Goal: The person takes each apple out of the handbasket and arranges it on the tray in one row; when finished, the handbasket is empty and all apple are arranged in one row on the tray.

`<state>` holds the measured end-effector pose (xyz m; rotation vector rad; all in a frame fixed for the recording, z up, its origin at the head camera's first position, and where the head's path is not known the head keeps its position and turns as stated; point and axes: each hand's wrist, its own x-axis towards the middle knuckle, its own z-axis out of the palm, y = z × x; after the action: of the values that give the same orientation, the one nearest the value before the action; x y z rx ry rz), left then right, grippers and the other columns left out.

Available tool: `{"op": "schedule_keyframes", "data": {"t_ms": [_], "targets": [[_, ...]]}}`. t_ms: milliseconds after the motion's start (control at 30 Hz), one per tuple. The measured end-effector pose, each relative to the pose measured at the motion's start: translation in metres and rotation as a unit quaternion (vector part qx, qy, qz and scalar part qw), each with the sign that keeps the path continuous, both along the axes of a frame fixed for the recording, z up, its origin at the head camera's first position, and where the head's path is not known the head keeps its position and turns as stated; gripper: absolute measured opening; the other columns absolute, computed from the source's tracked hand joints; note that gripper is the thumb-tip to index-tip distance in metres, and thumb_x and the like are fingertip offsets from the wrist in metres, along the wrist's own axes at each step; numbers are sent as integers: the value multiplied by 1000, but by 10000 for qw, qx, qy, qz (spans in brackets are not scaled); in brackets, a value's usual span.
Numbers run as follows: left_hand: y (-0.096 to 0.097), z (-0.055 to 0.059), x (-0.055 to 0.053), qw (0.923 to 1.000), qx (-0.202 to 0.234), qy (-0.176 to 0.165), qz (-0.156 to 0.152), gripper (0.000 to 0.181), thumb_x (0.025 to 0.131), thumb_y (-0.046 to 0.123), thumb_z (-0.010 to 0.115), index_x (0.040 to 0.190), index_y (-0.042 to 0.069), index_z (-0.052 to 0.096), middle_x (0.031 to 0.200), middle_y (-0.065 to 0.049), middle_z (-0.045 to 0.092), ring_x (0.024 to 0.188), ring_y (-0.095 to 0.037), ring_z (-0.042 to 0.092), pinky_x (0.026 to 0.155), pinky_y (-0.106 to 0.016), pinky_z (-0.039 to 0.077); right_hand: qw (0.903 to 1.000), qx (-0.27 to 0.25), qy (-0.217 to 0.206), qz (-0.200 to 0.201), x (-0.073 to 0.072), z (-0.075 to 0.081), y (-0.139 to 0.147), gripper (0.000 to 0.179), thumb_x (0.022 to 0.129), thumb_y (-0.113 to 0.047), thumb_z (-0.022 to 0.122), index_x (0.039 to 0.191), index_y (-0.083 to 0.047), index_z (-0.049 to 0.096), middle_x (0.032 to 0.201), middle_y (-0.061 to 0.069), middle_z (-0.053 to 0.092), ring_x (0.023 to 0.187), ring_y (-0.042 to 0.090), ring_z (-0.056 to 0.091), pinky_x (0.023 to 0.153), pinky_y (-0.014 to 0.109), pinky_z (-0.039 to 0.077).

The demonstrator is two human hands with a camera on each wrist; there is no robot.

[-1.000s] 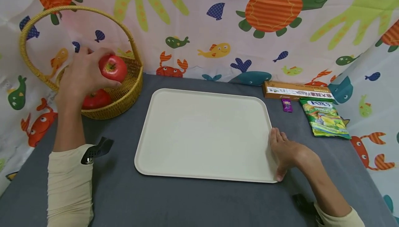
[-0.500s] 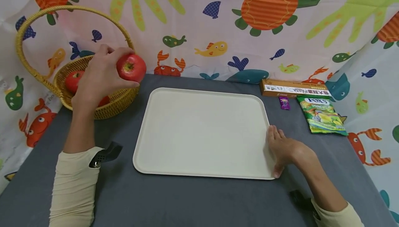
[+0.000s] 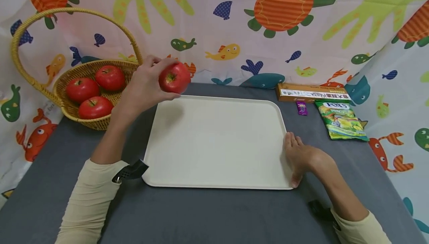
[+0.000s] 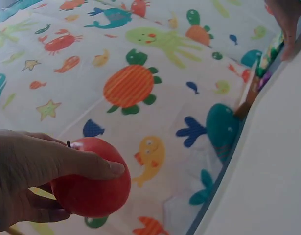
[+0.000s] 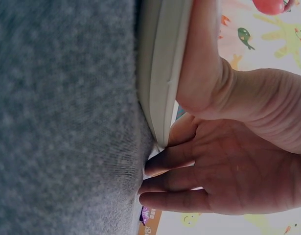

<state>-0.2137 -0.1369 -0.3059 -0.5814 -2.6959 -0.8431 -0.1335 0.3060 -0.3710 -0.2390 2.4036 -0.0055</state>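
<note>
I see the left hand (image 3: 145, 84) pinching an apple (image 3: 175, 78) between thumb and fingers. The right hand (image 3: 304, 158), fingers straight, touches the tray (image 3: 218, 143).

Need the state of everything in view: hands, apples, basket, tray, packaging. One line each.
Left hand: gripping one apple
Gripped apple: raised, stem on
Tray: lying flat
Right hand: resting against tray's right edge, fingers straight
Basket: upright, handle up
Three other apples: inside basket
Box: lying down, open or closed unclear
Purple packet: lying down, seal unclear
FOX'S bag: lying down, seal unclear
</note>
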Motion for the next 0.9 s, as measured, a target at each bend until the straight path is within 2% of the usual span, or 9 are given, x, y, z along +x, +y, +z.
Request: {"op": "schedule_keyframes", "data": {"t_ms": [233,467,700,900], "targets": [[38,-11,-11,9979,-152,-188,-602,84,77,24,93,150,20,52,141,-21,50,134,-38,52,100,-58,59,10000,13,48,32,1,-1,1,163,51,-43,102,158,19,-4,166,45,-5,154,64,4,124,73,20],[93,-19,-27,9914,-113,-462,-1219,82,76,27,94,148,21,54,144,-16,53,137,-33,51,102,-50,60,9999,42,92,36,4,-2,3,164,49,-42,103,156,21,-3,165,46,-4,153,65,4,124,72,20],[146,-29,-41,9835,-106,-888,-1570,84,79,29,92,151,22,52,145,-14,53,138,-30,51,104,-45,59,10000,-30,-2,58,1,0,4,163,52,-44,102,158,19,-5,166,45,-6,153,65,2,124,73,17],[184,-45,-51,9772,78,-1056,-1839,83,78,30,92,151,19,53,149,-13,53,140,-29,49,105,-43,59,9999,8,41,109,1,-1,1,164,51,-44,102,158,19,-6,166,44,-6,154,64,3,124,72,19]]}}
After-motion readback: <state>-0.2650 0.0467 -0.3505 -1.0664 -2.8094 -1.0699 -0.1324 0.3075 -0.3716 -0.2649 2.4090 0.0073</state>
